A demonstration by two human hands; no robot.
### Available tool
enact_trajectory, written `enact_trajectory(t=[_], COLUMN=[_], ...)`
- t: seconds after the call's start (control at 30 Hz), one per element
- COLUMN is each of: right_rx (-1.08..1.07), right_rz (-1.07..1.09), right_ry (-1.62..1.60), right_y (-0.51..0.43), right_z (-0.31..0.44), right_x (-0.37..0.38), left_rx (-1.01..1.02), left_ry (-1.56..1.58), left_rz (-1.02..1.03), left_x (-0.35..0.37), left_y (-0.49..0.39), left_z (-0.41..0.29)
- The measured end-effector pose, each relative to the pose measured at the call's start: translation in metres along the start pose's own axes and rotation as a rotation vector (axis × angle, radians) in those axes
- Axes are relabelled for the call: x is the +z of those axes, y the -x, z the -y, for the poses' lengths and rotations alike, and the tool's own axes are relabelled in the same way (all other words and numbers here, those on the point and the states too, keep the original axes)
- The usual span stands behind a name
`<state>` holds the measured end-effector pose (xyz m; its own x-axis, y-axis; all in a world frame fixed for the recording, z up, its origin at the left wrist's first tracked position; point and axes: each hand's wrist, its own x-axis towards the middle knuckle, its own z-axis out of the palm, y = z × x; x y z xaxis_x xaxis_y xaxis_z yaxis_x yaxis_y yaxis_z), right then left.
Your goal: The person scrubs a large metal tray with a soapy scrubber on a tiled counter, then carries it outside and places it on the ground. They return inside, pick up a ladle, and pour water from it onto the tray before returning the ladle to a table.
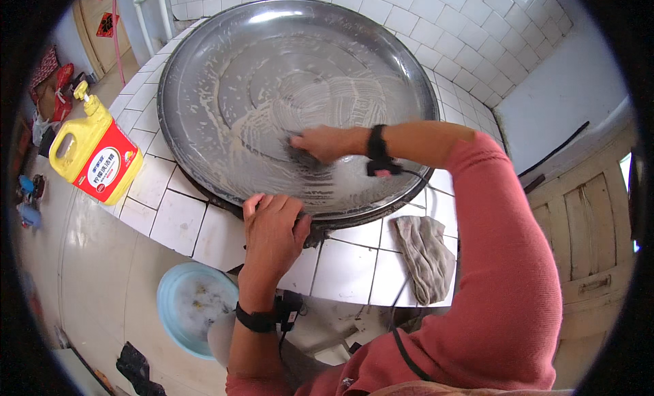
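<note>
A large round metal lid (204, 84), streaked with pale suds, lies on a white-tiled stove top. My right hand (332, 144) presses a dark scouring pad (301, 155) against its surface, right of the lower centre; the pad is blurred and mostly under my fingers. With my left hand (273, 225) I grip the lid's near rim, fingers over the edge. A yellow pump jug of dish soap (107, 153) stands on the tiles at the left. To the right of the lid's near edge lies a crumpled grey cloth (426, 258).
Below the counter's front edge, a light blue basin (171, 314) of sudsy water stands on the floor. White tiled walls rise behind the lid. A cable hangs from the band on my right wrist. A wooden door (587, 237) is at the right.
</note>
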<state>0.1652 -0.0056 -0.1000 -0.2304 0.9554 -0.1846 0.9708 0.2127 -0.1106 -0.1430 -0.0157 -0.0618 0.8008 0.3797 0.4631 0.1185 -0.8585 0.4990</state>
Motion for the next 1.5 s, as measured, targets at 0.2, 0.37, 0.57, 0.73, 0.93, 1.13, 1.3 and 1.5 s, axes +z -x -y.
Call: enact_trajectory(t=[0.2, 0.37, 0.57, 0.73, 0.93, 1.13, 1.3, 1.5], right_rx=[0.502, 0.891, 0.685, 0.389, 0.062, 0.041, 0.094, 0.128], right_rz=[0.329, 0.15, -0.198, -0.223, -0.17, 0.134, 0.16, -0.138], right_ry=[-0.104, 0.02, 0.178, 0.17, 0.139, 0.032, 0.057, 0.07], right_y=[0.138, 0.134, -0.008, -0.152, -0.135, 0.03, 0.055, -0.125], right_z=[-0.038, -0.136, -0.199, -0.134, -0.039, 0.036, 0.051, -0.017], right_x=[-0.012, -0.015, -0.028, -0.054, -0.032, -0.015, -0.01, -0.029], left_rx=[-0.001, -0.123, -0.184, -0.191, -0.143, -0.112, -0.094, -0.136], left_ry=[-0.026, -0.16, -0.162, -0.071, -0.099, -0.195, -0.23, -0.284], left_rz=[-0.091, -0.252, -0.183, -0.19, -0.231, -0.257, -0.256, -0.112], left_x=[0.008, -0.005, 0.002, 0.006, 0.004, 0.009, 0.01, 0.006], left_y=[0.008, 0.012, 0.006, 0.009, 0.01, 0.011, 0.011, 0.011], left_z=[-0.002, 0.012, 0.024, 0.025, 0.023, 0.022, 0.02, 0.02])
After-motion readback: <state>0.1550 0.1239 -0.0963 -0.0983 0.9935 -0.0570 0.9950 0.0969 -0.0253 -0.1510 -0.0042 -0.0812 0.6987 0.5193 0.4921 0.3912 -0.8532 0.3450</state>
